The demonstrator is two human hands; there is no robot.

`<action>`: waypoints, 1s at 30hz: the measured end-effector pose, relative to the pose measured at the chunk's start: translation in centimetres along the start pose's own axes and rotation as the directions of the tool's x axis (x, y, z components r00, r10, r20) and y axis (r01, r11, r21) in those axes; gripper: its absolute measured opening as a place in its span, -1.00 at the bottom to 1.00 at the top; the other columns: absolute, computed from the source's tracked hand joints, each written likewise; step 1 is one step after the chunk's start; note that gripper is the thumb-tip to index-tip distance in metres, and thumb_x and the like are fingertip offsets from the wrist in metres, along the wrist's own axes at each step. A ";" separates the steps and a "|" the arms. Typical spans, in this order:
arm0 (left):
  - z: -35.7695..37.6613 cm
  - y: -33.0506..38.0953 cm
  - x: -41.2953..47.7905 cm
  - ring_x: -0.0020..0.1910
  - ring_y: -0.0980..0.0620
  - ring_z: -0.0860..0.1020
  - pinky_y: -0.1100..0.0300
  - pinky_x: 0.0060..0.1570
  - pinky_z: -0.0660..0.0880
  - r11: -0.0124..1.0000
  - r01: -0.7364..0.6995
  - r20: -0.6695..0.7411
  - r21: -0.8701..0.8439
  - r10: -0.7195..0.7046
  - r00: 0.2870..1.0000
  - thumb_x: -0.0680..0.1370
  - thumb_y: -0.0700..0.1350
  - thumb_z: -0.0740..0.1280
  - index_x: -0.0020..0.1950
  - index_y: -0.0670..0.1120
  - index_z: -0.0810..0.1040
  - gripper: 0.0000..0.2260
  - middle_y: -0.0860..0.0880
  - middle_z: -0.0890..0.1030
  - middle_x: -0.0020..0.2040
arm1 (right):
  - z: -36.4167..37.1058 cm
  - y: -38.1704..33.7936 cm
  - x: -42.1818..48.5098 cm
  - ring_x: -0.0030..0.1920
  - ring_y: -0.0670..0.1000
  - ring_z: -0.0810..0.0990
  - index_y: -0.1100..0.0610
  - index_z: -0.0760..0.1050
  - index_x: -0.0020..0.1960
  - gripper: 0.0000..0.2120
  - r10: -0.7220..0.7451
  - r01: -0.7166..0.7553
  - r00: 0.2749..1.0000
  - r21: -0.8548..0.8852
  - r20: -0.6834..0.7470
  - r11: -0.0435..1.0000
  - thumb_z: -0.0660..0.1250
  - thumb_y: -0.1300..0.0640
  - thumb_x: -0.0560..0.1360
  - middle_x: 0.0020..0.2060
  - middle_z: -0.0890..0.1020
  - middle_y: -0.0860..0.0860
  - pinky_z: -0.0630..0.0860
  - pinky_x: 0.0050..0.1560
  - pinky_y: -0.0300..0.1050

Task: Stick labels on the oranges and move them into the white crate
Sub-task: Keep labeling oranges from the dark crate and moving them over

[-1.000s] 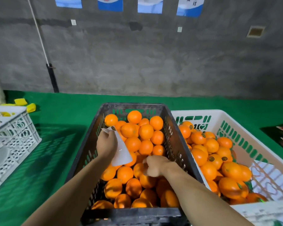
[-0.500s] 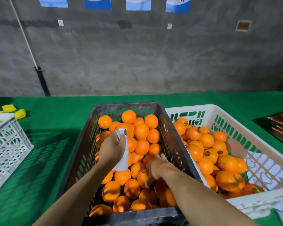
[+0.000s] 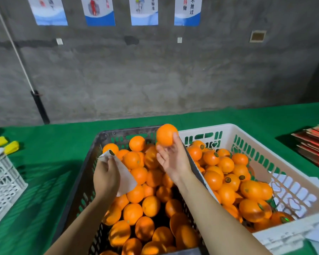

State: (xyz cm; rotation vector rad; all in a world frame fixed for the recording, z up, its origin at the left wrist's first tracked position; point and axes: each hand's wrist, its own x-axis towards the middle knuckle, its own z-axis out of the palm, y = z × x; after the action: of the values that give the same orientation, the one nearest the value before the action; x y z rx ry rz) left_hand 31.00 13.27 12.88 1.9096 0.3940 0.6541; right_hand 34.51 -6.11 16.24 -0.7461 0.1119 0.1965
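A black crate [image 3: 85, 183] in front of me is full of unlabelled oranges [image 3: 136, 194]. To its right stands the white crate [image 3: 265, 150], holding oranges with dark round labels [image 3: 226, 179]. My right hand [image 3: 173, 159] is raised above the black crate's far right corner, palm toward me, and holds one orange [image 3: 165, 134] at its fingertips. My left hand [image 3: 106, 178] grips a white label backing sheet [image 3: 126, 176] over the black crate's left side; one dark label [image 3: 112, 152] shows at the sheet's top.
Everything stands on a green-covered table [image 3: 44, 181] against a grey concrete wall. A white lattice crate [image 3: 2, 181] sits at the left edge with yellow items [image 3: 6, 144] behind it. Red flat cartons [image 3: 317, 142] are stacked at the far right.
My right hand has picked an orange out of the black crate and lifted it up toward the far right corner. My left hand still holds the sheet in about the same place.
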 end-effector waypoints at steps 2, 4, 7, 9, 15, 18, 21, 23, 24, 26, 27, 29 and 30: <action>0.3 -0.1 -0.3 -0.38 0.01 0.37 0.11 -0.35 0.29 1.000 -0.025 0.062 0.003 0.025 0.998 0.70 0.05 0.14 -0.24 -0.05 0.32 -0.66 -0.04 0.41 -0.35 | -0.4 -1.8 -0.7 0.05 0.03 0.70 0.08 0.48 0.37 -0.27 -0.103 0.073 0.993 0.362 0.064 0.929 0.41 -0.35 0.35 0.24 0.64 0.07 0.59 -0.06 -0.04; 0.7 -0.1 -0.6 -0.33 0.04 0.42 0.09 -0.29 0.35 0.998 -0.057 0.121 0.037 0.052 0.991 0.70 0.08 0.13 -0.16 -0.02 0.38 -0.71 0.00 0.45 -0.29 | -1.5 -3.0 -1.3 0.06 0.10 0.71 0.03 0.46 0.37 -0.24 -0.181 0.125 0.982 0.545 0.051 0.829 0.44 -0.36 0.30 0.22 0.65 0.09 0.60 -0.02 0.02; 1.2 -0.1 -1.0 -0.43 -0.01 0.34 0.09 -0.38 0.24 0.989 -0.120 0.166 0.080 0.106 0.980 0.70 0.03 0.14 -0.25 -0.11 0.32 -0.64 -0.09 0.38 -0.40 | -2.6 -3.3 -1.2 0.10 0.14 0.65 -0.03 0.43 0.40 -0.29 -0.180 0.188 0.981 0.559 -0.071 0.807 0.36 -0.39 0.39 0.25 0.61 0.10 0.58 -0.06 0.04; 1.4 0.1 -1.2 -0.46 0.01 0.26 0.12 -0.40 0.17 0.986 -0.138 0.192 0.092 0.118 0.974 0.70 0.00 0.15 -0.30 -0.08 0.24 -0.61 -0.06 0.30 -0.45 | -2.6 -2.6 -0.9 0.17 0.18 0.54 -0.04 0.43 0.40 -0.34 -0.156 0.192 0.981 0.438 -0.115 0.878 0.24 -0.43 0.46 0.23 0.57 0.12 0.51 0.03 0.11; 1.4 -0.2 -1.4 -0.29 -0.11 0.49 0.05 -0.29 0.42 0.999 -0.043 0.296 0.017 0.036 0.955 0.71 0.02 0.15 0.09 -0.17 0.52 -0.71 -0.20 0.48 -0.27 | -2.0 -0.5 -0.1 0.07 0.11 0.58 0.06 0.52 0.25 -0.57 -0.085 0.076 0.968 -0.049 -0.235 0.996 0.15 -0.22 0.62 0.05 0.64 0.09 0.47 0.14 0.07; 1.4 0.2 -1.0 0.00 -0.06 0.55 0.00 0.00 0.47 0.970 0.187 0.402 -0.153 -0.112 0.909 0.71 -0.04 0.15 0.07 -0.04 0.55 -0.80 -0.02 0.59 -0.06 | -1.7 1.5 -0.1 -0.08 0.04 0.58 0.07 0.58 0.01 -0.80 -0.221 0.014 0.943 -0.631 -0.250 0.776 0.28 -0.03 0.58 -0.11 0.65 0.04 0.50 -0.04 -0.02; 1.2 0.5 -0.9 -0.06 -0.05 0.69 0.09 -0.10 0.59 0.920 0.294 0.459 -0.260 -0.150 0.876 0.71 -0.13 0.15 0.03 -0.06 0.64 -0.74 -0.09 0.73 -0.07 | -1.8 4.4 -0.5 -0.05 -0.01 0.57 -0.04 0.52 0.17 -0.75 -0.257 0.232 0.949 -0.956 0.182 0.181 0.28 -0.13 0.58 -0.06 0.58 -0.09 0.53 -0.05 -0.03; 1.2 0.4 -0.9 -0.12 -0.05 0.69 0.14 -0.21 0.57 0.934 0.274 0.455 -0.231 -0.145 0.879 0.70 -0.13 0.17 -0.01 -0.08 0.65 -0.74 -0.06 0.73 -0.14 | -1.9 5.2 -0.7 -0.01 -0.04 0.58 -0.09 0.48 0.31 -0.64 -0.203 0.343 0.917 -0.939 0.344 -0.040 0.25 -0.20 0.58 0.05 0.57 -0.10 0.56 -0.06 -0.05; 1.2 0.2 -0.9 -0.11 -0.08 0.68 0.11 -0.18 0.56 0.945 0.252 0.447 -0.209 -0.137 0.884 0.69 -0.11 0.20 0.00 -0.08 0.65 -0.76 -0.07 0.72 -0.14 | -2.0 5.2 -0.7 0.01 -0.05 0.57 -0.10 0.48 0.33 -0.63 -0.216 0.375 0.897 -0.923 0.385 -0.089 0.24 -0.20 0.59 0.08 0.57 -0.11 0.57 -0.06 -0.06; 1.1 0.0 -0.8 -0.10 -0.06 0.68 0.08 -0.15 0.55 0.965 0.190 0.447 -0.181 -0.091 0.890 0.66 -0.07 0.27 -0.03 -0.06 0.66 -0.81 -0.04 0.72 -0.14 | -2.0 5.0 -0.7 0.00 -0.07 0.56 -0.11 0.50 0.34 -0.64 -0.286 0.408 0.859 -0.905 0.425 -0.119 0.25 -0.19 0.59 0.08 0.58 -0.12 0.57 -0.07 -0.08; 1.1 -0.1 -0.8 -0.12 -0.03 0.68 0.09 -0.16 0.54 0.971 0.162 0.452 -0.174 -0.067 0.889 0.65 -0.05 0.30 -0.06 -0.03 0.67 -0.82 -0.02 0.72 -0.15 | -2.0 4.9 -0.7 0.00 -0.08 0.56 -0.11 0.51 0.34 -0.64 -0.313 0.417 0.846 -0.901 0.432 -0.117 0.26 -0.18 0.60 0.07 0.58 -0.12 0.56 -0.07 -0.09; 1.2 -0.1 -0.8 -0.15 0.04 0.68 0.12 -0.18 0.52 0.980 0.127 0.467 -0.156 -0.040 0.883 0.63 -0.04 0.34 -0.13 0.00 0.69 -0.81 0.00 0.72 -0.16 | -1.9 4.9 -0.7 0.03 -0.09 0.55 -0.08 0.52 0.36 -0.63 -0.304 0.432 0.840 -0.892 0.451 -0.129 0.27 -0.16 0.60 0.09 0.59 -0.12 0.55 -0.04 -0.12; 1.1 0.0 -0.9 -0.16 0.04 0.67 0.13 -0.18 0.51 0.982 0.124 0.470 -0.143 -0.043 0.882 0.63 -0.04 0.34 -0.16 0.02 0.70 -0.78 0.01 0.72 -0.17 | -1.9 5.1 -0.7 0.06 -0.09 0.55 -0.07 0.53 0.36 -0.63 -0.283 0.439 0.841 -0.887 0.462 -0.142 0.28 -0.15 0.60 0.10 0.60 -0.11 0.54 -0.02 -0.14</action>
State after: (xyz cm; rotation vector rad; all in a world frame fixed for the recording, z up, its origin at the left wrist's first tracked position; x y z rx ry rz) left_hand 30.95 11.95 12.24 1.8014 0.1062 0.1484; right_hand 32.62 -3.88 11.64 -2.2941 -0.4697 -0.3448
